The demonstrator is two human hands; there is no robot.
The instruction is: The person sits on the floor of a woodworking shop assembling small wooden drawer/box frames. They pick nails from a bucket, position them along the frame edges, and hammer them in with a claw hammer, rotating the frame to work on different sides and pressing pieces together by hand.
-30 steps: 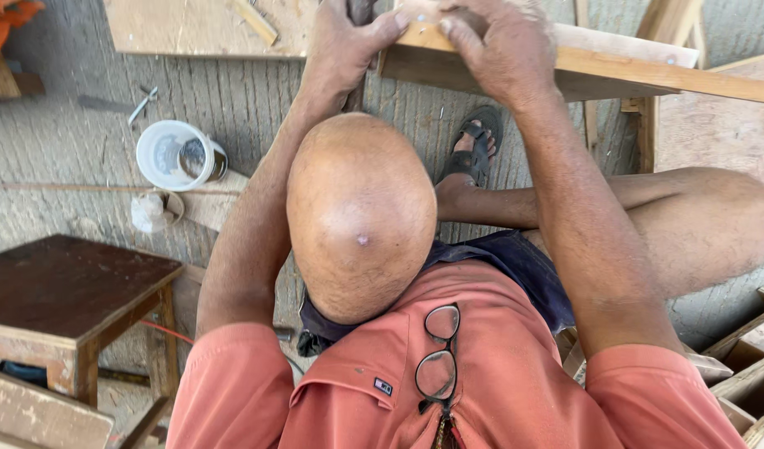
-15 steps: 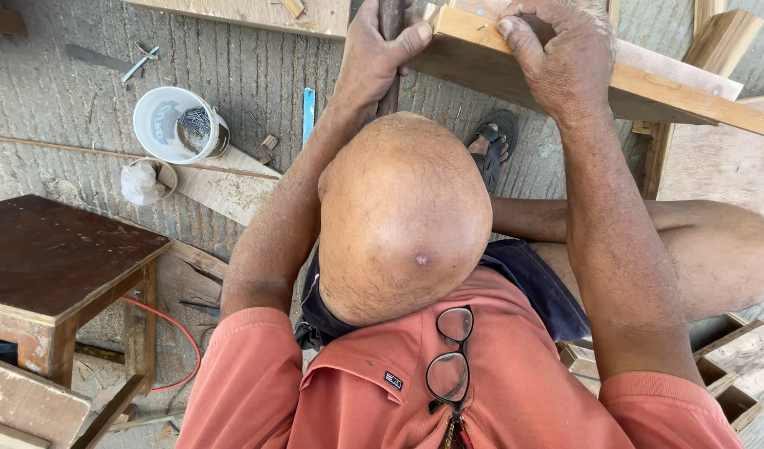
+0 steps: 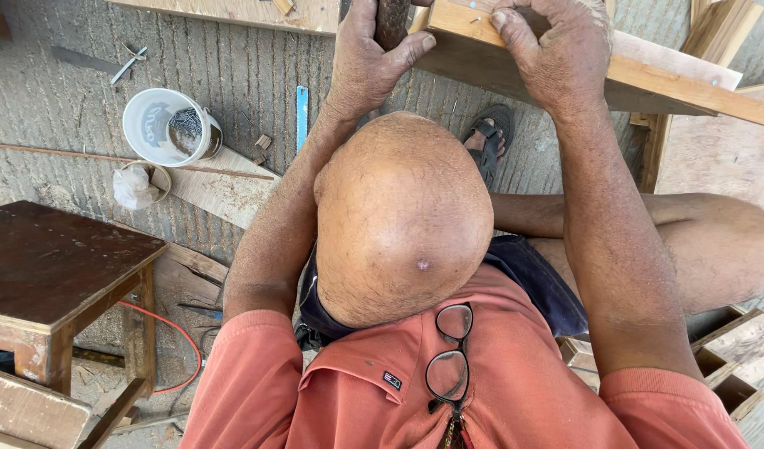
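gripping a dark tool handle (image 3: 392, 21), both hands work the wooden beam (image 3: 648, 71).

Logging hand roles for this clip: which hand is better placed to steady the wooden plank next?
Probably the right. The right hand rests on the wooden plank, fingertips at its top edge. The left hand is wrapped round a dark handle, so it is occupied.

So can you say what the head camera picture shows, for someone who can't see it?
The left hand grips a dark tool handle and the right hand presses on a wooden plank. A white bucket of nails stands on the floor.
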